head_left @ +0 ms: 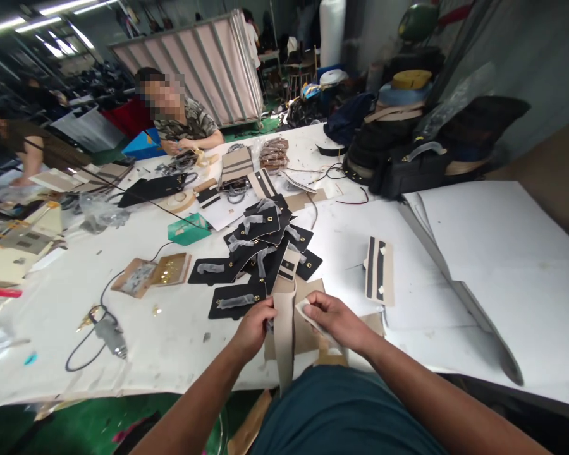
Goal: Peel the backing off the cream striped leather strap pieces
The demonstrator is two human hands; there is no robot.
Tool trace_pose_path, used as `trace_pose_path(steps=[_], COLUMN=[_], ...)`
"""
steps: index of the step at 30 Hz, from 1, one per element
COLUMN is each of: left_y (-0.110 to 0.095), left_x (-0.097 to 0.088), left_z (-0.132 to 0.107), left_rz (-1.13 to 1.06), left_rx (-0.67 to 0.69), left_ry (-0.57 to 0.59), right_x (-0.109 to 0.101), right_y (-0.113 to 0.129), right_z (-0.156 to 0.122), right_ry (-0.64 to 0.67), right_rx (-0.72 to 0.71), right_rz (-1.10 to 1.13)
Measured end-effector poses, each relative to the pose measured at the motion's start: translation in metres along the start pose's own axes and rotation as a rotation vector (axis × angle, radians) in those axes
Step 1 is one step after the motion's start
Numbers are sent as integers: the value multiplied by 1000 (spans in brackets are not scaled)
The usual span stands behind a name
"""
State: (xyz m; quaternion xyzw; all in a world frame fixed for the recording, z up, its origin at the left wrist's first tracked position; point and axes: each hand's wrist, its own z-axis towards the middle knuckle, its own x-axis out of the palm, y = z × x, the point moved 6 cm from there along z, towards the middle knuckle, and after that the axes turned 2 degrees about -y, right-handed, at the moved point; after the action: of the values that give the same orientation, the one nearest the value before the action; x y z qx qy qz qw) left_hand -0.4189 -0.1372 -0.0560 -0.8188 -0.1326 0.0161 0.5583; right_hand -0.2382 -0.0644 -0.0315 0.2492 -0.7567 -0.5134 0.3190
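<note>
My left hand [255, 325] is closed on the edge of a beige bag panel [283, 338], which stands upright near the table's front edge, its lower end close to my body. My right hand [334, 318] pinches a small pale cloth-like piece [308, 311], just right of the panel and apart from it. Beneath both hands lies a sheet of brown cardboard [310, 291]. Directly beyond is a heap of black bag panels [260, 243], with gold fittings and handles wrapped in clear plastic. One black panel [234, 300] lies beside my left hand.
A beige panel with black stripes [378, 272] lies to the right. Left are an open box of gold fittings [173, 270] and a grey corded tool [110, 338]. Black bags [408, 158] are piled at the back right. A co-worker [183, 120] sits across the table.
</note>
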Motion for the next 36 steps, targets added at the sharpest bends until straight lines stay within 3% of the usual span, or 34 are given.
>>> trace_pose_path(steps=[3,6,8,10,14,20,28,36], left_y=[-7,-25,-35,-38,-30,-35,-46,-44], left_x=[24,44,52,55,54,54,65,69], left_z=[1,-3,-6,-6,-2,4,9,14], left_rz=[-125,15,209,367,416,268,212,250], left_rx=[-17,74,190,272,226,141,150,127], left_ry=[110,180,142,34,-95,-25,-16,-260], right_x=[-4,-7,-8,-10,-20,-26,-22,-35], right_y=[-3,-10,-14,-14,-10,12,23,17], right_z=[1,0,1,3,7,5,6,8], right_ry=[-3,-2,-3,-13,-91,-157,-325,-465], right_rx=[4,65,74,60,43,-94,-156,-16], right_rz=[117,286,330,332,231,-208,-440,-415])
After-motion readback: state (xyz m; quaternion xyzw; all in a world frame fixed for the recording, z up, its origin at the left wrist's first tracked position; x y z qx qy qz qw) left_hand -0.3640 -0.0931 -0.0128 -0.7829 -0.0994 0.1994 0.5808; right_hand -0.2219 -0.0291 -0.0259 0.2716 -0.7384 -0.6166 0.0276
